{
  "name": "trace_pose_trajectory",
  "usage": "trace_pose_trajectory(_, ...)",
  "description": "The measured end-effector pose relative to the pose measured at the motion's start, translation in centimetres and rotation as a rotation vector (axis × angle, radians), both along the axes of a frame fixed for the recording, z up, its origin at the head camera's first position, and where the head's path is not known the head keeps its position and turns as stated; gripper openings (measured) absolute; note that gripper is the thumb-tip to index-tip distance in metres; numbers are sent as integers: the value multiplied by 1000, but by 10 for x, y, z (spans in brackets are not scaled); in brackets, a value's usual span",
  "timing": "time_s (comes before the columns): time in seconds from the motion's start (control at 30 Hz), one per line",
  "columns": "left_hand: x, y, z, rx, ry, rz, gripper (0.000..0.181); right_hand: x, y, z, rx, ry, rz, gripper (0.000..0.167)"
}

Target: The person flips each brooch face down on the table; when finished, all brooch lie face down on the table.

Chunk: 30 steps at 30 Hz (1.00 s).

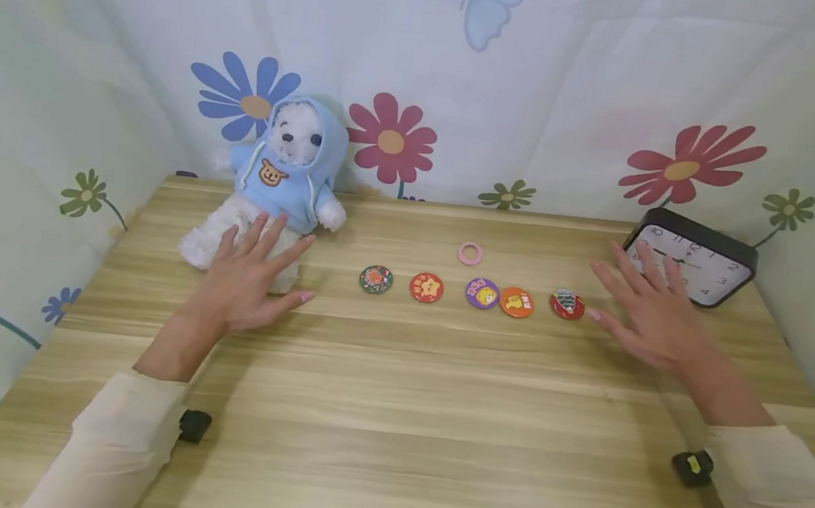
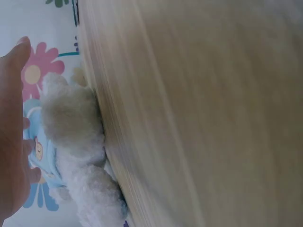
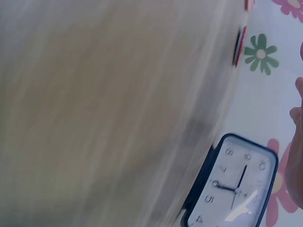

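Note:
My left hand [image 1: 248,276] is spread above the table near the legs of a white plush toy [image 1: 297,131] in a light blue hoodie. Fingers straight, my right hand [image 1: 653,315] hovers in front of a black-framed clock [image 1: 732,256], covering part of its face. Between the hands lies a row of round badges: a dark green one [image 1: 376,279], a red one [image 1: 426,287], a purple one [image 1: 482,293], an orange one [image 1: 517,302] and a red one with a dark tree-like print [image 1: 568,304]. Behind them is a pink ring [image 1: 470,253]. Neither hand holds anything.
A wooden table [image 1: 429,458] spreads under both arms. Behind it and at the sides hangs a pale curtain [image 1: 546,94] printed with flowers and a butterfly. Small black devices sit at the left wrist [image 1: 195,426] and the right wrist [image 1: 693,467].

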<state>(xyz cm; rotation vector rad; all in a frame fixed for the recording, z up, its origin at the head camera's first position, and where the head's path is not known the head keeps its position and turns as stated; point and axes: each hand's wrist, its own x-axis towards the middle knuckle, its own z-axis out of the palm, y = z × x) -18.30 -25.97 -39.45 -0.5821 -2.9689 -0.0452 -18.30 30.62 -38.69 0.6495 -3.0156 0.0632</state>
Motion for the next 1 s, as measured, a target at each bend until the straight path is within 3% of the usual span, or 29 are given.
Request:
trace_pose_trajectory(0.17,-1,5,2,42,-21,-28,76,-1,-12,5,-22,2,29,72)
trace_pose_trajectory(0.47,0,15,2,-10,-18,-65,74,-2,-30,13,-19,-47,50,71)
trace_pose_trajectory(1.0,-4,32,1,-23,24,-100,72,-9,-70,6,-67,19,157,70)
